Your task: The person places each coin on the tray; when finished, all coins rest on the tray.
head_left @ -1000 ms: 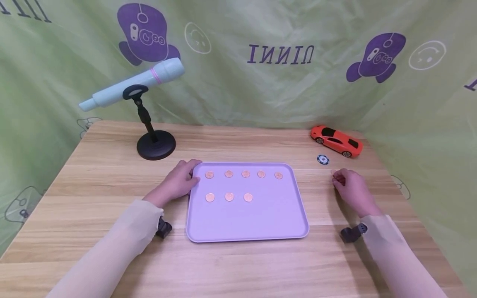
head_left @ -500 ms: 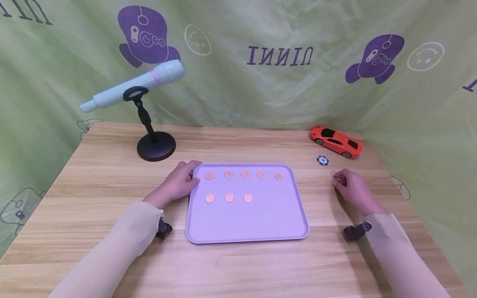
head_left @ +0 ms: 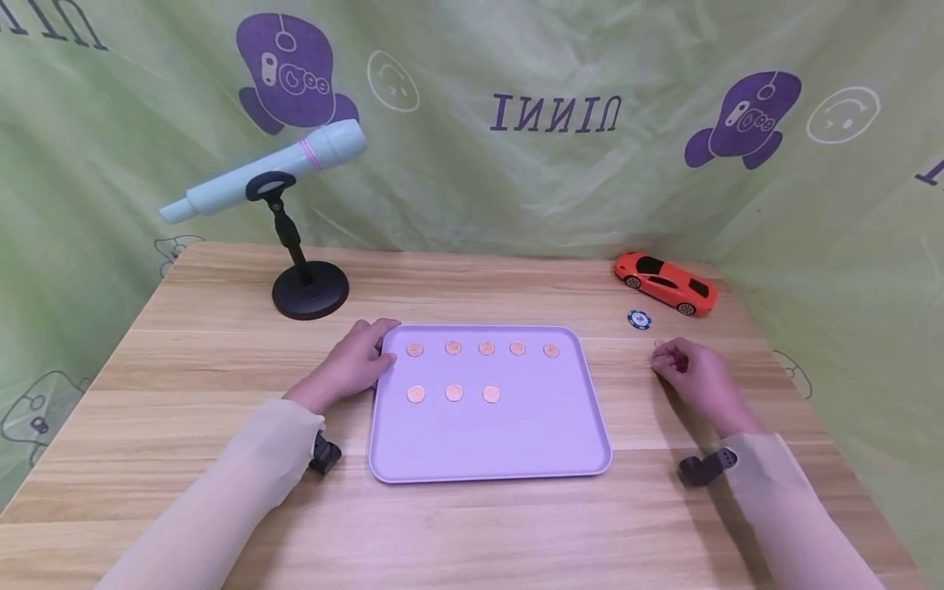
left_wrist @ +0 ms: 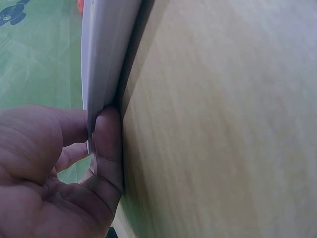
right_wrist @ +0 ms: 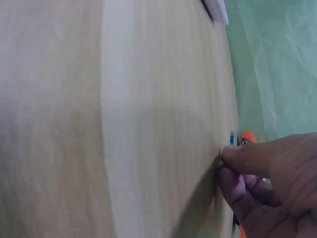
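Note:
A lilac tray [head_left: 490, 447] lies on the wooden table, with several copper coins [head_left: 453, 392] set in two rows on it. My left hand [head_left: 352, 365] grips the tray's far left corner. In the left wrist view, the thumb is over the rim [left_wrist: 106, 54] and a finger is beneath it. To the right of the tray, my right hand [head_left: 693, 373] has thumb and forefinger together just above the table. A thin edge [right_wrist: 219, 153], seemingly of a coin, shows at those fingertips. Another bit of copper coin [head_left: 659, 342] peeks out behind them, mostly hidden.
A blue-and-white poker chip [head_left: 639, 319] lies beyond the right hand, near an orange toy car [head_left: 666, 283]. At the back left, a black stand [head_left: 310, 290] holds a light-blue microphone [head_left: 273, 170]. A green printed curtain [head_left: 457, 180] hangs behind the table.
The right hand's fingertips have shifted slightly left, close to where they were. The left hand and the tray stay put; the head view has tilted a little.

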The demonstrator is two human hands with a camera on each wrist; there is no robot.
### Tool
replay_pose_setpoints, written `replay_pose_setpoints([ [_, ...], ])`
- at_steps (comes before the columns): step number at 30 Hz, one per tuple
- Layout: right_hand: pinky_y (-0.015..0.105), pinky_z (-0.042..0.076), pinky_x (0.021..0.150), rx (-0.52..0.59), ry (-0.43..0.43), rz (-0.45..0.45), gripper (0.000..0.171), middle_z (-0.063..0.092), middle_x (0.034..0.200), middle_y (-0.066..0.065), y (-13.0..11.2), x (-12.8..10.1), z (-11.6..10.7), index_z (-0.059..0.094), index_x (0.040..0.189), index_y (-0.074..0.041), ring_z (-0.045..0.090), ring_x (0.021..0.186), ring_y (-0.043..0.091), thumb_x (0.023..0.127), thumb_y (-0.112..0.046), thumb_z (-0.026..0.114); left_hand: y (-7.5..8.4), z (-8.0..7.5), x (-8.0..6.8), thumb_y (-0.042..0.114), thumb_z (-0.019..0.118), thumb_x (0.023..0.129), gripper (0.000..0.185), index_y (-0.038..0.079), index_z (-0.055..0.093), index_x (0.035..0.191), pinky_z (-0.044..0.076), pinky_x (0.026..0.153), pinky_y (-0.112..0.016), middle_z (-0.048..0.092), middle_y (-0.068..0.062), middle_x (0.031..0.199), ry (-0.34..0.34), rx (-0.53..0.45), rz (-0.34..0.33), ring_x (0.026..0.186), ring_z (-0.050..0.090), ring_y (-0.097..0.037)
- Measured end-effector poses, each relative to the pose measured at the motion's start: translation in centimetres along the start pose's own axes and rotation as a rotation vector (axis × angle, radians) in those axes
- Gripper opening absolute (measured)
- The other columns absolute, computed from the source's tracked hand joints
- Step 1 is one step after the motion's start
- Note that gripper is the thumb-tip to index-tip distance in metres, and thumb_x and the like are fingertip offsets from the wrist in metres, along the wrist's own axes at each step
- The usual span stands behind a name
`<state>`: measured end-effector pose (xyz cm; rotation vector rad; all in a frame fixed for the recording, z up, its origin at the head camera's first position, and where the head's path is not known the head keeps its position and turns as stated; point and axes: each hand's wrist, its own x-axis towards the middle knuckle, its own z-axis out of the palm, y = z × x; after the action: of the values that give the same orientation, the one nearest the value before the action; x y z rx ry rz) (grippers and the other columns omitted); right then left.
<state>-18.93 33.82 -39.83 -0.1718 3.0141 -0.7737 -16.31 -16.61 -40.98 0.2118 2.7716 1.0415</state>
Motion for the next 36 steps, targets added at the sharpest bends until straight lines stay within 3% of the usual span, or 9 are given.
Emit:
replay_pose_setpoints([
  [7, 0.013, 0.052, 0.069, 0.08, 0.022, -0.006, 0.025, 0.072, 0.105, 0.02, -1.3, -0.1, 0.9, 0.067, 0.114, 0.002, 0.063, 0.087, 0.019, 0.095, -0.013, 0.075, -0.1, 0.1, 0.0, 0.009, 0.058, 0.101, 0.055, 0.0, 0.045, 0.153, 0.052, 0.088, -0.04, 0.053, -0.025, 0.117, 0.0, -0.004, 0.0, 0.093, 0.056, -0.027],
  [14, 0.013, 0.054, 0.07, 0.15, 0.015, -0.075, 0.022, 0.074, 0.105, 0.019, -3.9, 0.0, 1.7, 0.071, 0.113, 0.001, 0.062, 0.082, 0.008, 0.097, -0.014, 0.075, -0.1, 0.2, 0.0, 0.009, 0.058, 0.101, 0.055, 0.0, 0.045, 0.154, 0.053, 0.088, -0.04, 0.052, -0.025, 0.117, 0.001, -0.008, -0.005, 0.093, 0.056, -0.027],
  [18, 0.014, 0.057, 0.071, 0.199, -0.032, -0.117, 0.022, 0.076, 0.105, 0.018, -5.6, -0.1, 2.1, 0.073, 0.114, 0.001, 0.065, 0.081, 0.004, 0.097, -0.013, 0.074, -0.1, 0.2, 0.0, 0.008, 0.058, 0.101, 0.055, -0.001, 0.045, 0.154, 0.054, 0.088, -0.041, 0.052, -0.025, 0.117, 0.003, -0.015, -0.006, 0.093, 0.056, -0.027],
  [28, 0.019, 0.058, 0.07, 0.315, -0.208, -0.162, 0.019, 0.076, 0.098, 0.012, -10.0, -0.9, 4.2, 0.075, 0.11, -0.002, 0.067, 0.084, 0.015, 0.094, -0.011, 0.077, -0.1, 0.1, -0.1, 0.009, 0.058, 0.102, 0.055, -0.001, 0.045, 0.154, 0.054, 0.09, -0.043, 0.053, -0.025, 0.117, 0.004, -0.016, -0.003, 0.095, 0.057, -0.028],
  [36, 0.02, 0.058, 0.068, 0.374, -0.3, -0.232, 0.012, 0.074, 0.09, 0.01, -11.8, -1.5, 6.4, 0.073, 0.101, -0.002, 0.067, 0.079, 0.014, 0.091, -0.007, 0.078, -0.2, 0.2, 0.0, 0.009, 0.058, 0.101, 0.055, -0.001, 0.045, 0.153, 0.053, 0.09, -0.043, 0.053, -0.025, 0.117, 0.012, -0.006, 0.005, 0.094, 0.057, -0.028],
])
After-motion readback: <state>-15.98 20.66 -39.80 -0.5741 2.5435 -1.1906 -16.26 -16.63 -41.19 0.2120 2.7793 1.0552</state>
